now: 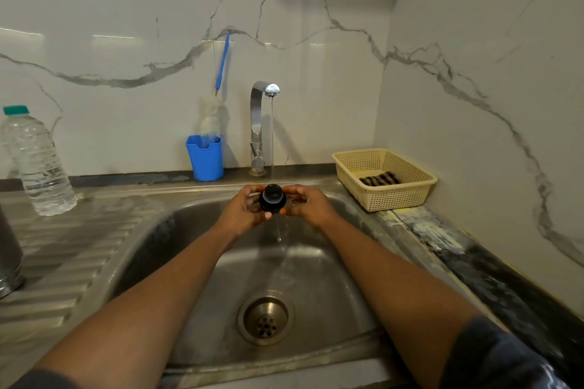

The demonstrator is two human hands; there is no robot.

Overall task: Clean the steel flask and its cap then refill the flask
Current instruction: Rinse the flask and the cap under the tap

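Observation:
The black flask cap [272, 198] is held over the sink [196, 262] between both hands, directly under a thin stream of water from the steel tap [259, 123]. My left hand [243, 208] grips its left side and my right hand [308, 204] grips its right side. Water runs off the cap down toward the drain [266, 318]. The steel flask [9, 256] stands upright on the ribbed draining board at the far left edge, only partly in view.
A clear plastic water bottle [36, 164] with a green lid stands on the left counter. A blue cup [205, 157] holding a bottle brush [218, 95] sits left of the tap. A beige basket [384, 178] with a checked cloth stands at the right corner.

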